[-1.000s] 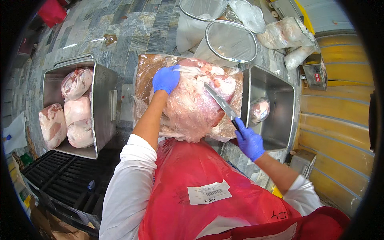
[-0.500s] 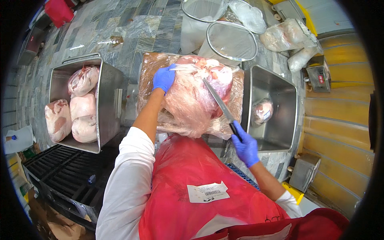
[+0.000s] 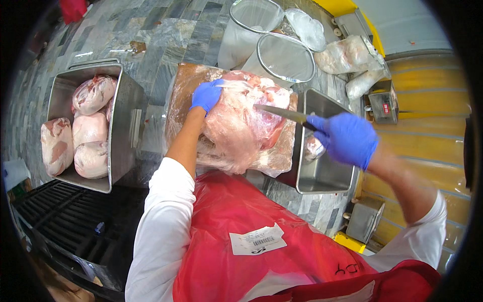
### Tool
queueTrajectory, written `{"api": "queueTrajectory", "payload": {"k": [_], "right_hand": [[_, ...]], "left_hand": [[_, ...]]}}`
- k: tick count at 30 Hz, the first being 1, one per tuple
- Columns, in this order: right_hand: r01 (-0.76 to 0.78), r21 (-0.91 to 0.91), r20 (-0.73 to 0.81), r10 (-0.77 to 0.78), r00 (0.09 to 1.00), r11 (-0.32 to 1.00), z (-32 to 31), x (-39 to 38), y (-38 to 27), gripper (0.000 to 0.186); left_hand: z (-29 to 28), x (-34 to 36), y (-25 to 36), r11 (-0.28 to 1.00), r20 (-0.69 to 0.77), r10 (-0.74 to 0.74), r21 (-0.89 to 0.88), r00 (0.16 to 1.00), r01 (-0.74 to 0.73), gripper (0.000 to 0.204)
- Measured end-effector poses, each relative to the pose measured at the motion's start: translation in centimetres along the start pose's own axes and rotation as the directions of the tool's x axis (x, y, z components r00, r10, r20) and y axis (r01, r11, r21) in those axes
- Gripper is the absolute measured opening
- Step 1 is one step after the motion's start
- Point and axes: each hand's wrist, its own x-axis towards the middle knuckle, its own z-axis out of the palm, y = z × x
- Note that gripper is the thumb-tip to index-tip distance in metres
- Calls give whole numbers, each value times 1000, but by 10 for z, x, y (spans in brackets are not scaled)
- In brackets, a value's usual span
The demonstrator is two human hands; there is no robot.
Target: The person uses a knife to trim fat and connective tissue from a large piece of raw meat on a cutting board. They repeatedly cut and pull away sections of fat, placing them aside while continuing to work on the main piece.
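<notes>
A large cut of raw meat (image 3: 229, 131) rests in clear plastic wrap (image 3: 188, 73) on a brown cardboard box or board in front of me. Blue-gloved, my left hand (image 3: 206, 95) is closed on the wrap at the meat's upper left edge, drawing it taut. My right hand (image 3: 349, 138), also in a blue glove, grips the dark handle of a long knife (image 3: 282, 111). The blade points left, its tip at the exposed red and white part of the meat. Whether the tip touches or hovers I cannot tell.
At left stands a metal bin (image 3: 116, 131) piled with several wrapped meat pieces. Another metal bin (image 3: 327, 181), holding a smaller wrapped piece (image 3: 314, 148), is at right. Beyond the meat are hoop-rimmed plastic bags (image 3: 287, 58) and filled bags (image 3: 347, 54). A black slatted pallet (image 3: 65, 216) lies lower left.
My right hand has risen and swung out to the right with the knife, turning the blade from steep to nearly level. The left hand keeps its hold on the wrap.
</notes>
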Motion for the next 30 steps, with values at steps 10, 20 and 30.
{"api": "queueTrajectory", "payload": {"k": [10, 20, 30], "right_hand": [[33, 272, 7, -36, 999, 962, 35, 32, 33, 35], [188, 573, -605, 257, 754, 798, 326, 42, -7, 59], [282, 822, -522, 456, 721, 495, 393, 71, -96, 57]], "left_hand": [[14, 5, -2, 998, -4, -32, -46, 999, 32, 49], [7, 0, 11, 992, 11, -93, -83, 996, 94, 57], [14, 3, -18, 990, -80, -43, -139, 996, 31, 57]]}}
